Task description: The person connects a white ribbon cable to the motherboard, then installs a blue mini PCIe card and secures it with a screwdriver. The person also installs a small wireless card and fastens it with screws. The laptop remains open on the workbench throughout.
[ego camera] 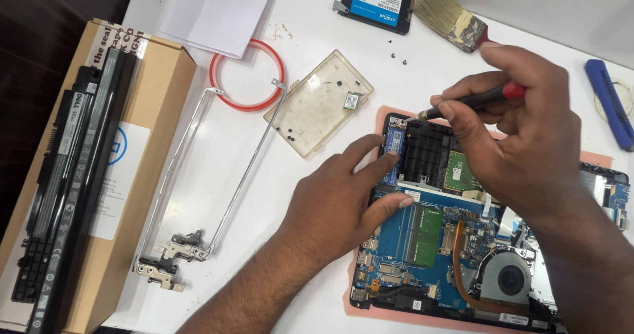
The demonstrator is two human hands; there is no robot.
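Far left: cardboard box [142,149] lying on the white surface [317,17], with a long black battery pack [66,175] resting along its top. Well clear of the work.

Left of centre: bent metal hinge frame [198,175], its two hinges near the front edge; red ring [247,75]; folded white paper [218,7]; clear plastic tray [319,103] holding a small card and loose black screws.

Centre: left hand [337,202], released, fingers flat on the opened laptop [456,241], bracing it near the blue board edge. It grasps nothing.

Centre right: the laptop lies base-up on a pink mat [360,301], green memory module, copper pipe and fan exposed. Judged rigid but fragile; best held by the black outer frame, not the board.

Right: right hand [522,116], grip clenched around a screwdriver [469,101] with red and black handle, tip at the laptop's upper left corner. Light, stiff, slim; likely to slip off a small screw.

Rear: drive [378,2], paintbrush [452,17], scattered screws, blue tool [609,103] far right.
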